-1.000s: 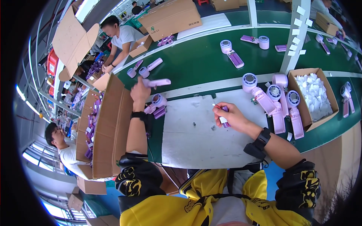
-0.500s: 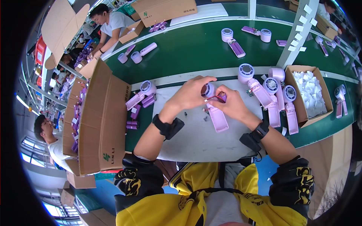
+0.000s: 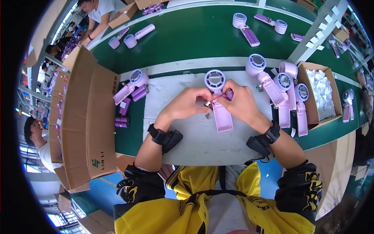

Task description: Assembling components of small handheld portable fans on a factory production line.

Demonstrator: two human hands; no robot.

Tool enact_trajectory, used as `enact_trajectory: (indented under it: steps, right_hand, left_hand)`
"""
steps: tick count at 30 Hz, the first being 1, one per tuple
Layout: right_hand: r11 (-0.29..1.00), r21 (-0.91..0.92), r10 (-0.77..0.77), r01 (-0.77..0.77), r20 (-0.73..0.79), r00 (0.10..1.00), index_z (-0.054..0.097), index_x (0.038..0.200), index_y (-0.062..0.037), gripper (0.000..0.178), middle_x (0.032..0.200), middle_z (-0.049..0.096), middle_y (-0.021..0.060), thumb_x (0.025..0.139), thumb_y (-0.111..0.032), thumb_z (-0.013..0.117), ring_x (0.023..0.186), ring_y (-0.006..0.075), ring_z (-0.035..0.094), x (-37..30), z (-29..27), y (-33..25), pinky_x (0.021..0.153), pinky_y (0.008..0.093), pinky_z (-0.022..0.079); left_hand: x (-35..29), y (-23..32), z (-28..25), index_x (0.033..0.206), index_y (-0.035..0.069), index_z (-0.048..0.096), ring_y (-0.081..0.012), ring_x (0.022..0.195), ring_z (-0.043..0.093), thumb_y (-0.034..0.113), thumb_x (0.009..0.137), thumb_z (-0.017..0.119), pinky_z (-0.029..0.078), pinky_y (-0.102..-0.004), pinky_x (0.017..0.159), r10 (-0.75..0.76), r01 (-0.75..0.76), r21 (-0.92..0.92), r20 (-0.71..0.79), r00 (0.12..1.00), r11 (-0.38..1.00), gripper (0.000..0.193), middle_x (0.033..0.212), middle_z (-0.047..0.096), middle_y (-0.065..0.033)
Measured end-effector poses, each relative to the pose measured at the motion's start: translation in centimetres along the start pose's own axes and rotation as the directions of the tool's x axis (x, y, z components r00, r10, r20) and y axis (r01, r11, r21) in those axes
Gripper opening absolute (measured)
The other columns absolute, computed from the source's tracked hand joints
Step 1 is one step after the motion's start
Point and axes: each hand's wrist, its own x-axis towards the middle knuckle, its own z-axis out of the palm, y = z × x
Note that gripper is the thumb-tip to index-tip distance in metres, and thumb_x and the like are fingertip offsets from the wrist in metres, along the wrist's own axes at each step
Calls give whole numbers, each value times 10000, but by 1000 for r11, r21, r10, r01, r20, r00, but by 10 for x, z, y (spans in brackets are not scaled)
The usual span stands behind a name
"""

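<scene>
In front of me on the grey mat lies a pink handheld fan [image 3: 223,120], its round head away from me and its open handle shell pointing toward me. My left hand [image 3: 187,103] pinches a small green circuit board with a white connector [image 3: 209,104] beside the handle's upper end. My right hand [image 3: 242,102] is closed round a purple battery [image 3: 229,94], mostly hidden by the fingers. Thin red and dark wires [image 3: 218,96] run between the two hands, over the handle just below the fan head.
More fans [image 3: 272,87] lie at the right, beside a carton of white pieces [image 3: 321,93]. A fan [image 3: 138,78] and purple batteries [image 3: 124,105] lie at the left, next to a tall carton [image 3: 91,121]. Beyond a pale rail, fans rest on a green surface [image 3: 183,39]. A co-worker [image 3: 99,17] works far left.
My left hand has come down from the fan head to the small circuit board, uncovering the head. My right hand still holds the battery. The view has shifted slightly.
</scene>
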Motion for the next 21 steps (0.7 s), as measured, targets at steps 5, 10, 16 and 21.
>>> enact_trajectory:
  steps: [5, 10, 16, 21]
  right_hand:
    - [989, 13, -145, 148, -125, 981, 557, 850, -27, 252, 769, 605, 132, 723, -76, 769, 662, 293, 606, -5, 1, -6, 598, 360, 483]
    - [912, 71, -398, 404, -77, 914, 546, 852, -40, 258, 796, 581, 118, 704, -11, 755, 674, 295, 584, -9, -5, -7, 593, 351, 476]
    - [882, -7, -470, 472, 85, 879, 545, 846, -48, 272, 786, 604, 107, 680, 23, 748, 711, 297, 604, -12, -7, -12, 600, 364, 489]
    - [880, -75, -461, 470, 112, 880, 559, 848, -51, 271, 789, 622, 109, 674, 35, 749, 732, 296, 617, -15, -8, -17, 610, 378, 499]
  left_hand:
    - [-6, -10, 2, 952, 23, 635, -146, 890, 607, -1, 758, 723, 500, -310, 864, 19, -22, -89, -38, 999, 996, 215, 943, 658, -39]
    - [-5, -7, 8, 984, 15, 622, -150, 951, 620, -78, 779, 650, 493, -316, 924, 74, -79, -117, -47, 996, 990, 227, 954, 652, -38]
    - [-3, -9, 13, 967, 32, 642, -227, 840, 654, -2, 764, 665, 514, -335, 795, 175, -182, -51, -114, 978, 982, 207, 884, 687, -96]
    - [-1, -7, 14, 977, 39, 637, -236, 814, 650, 8, 778, 658, 501, -343, 747, 219, -223, -21, -106, 970, 975, 202, 873, 693, -97]
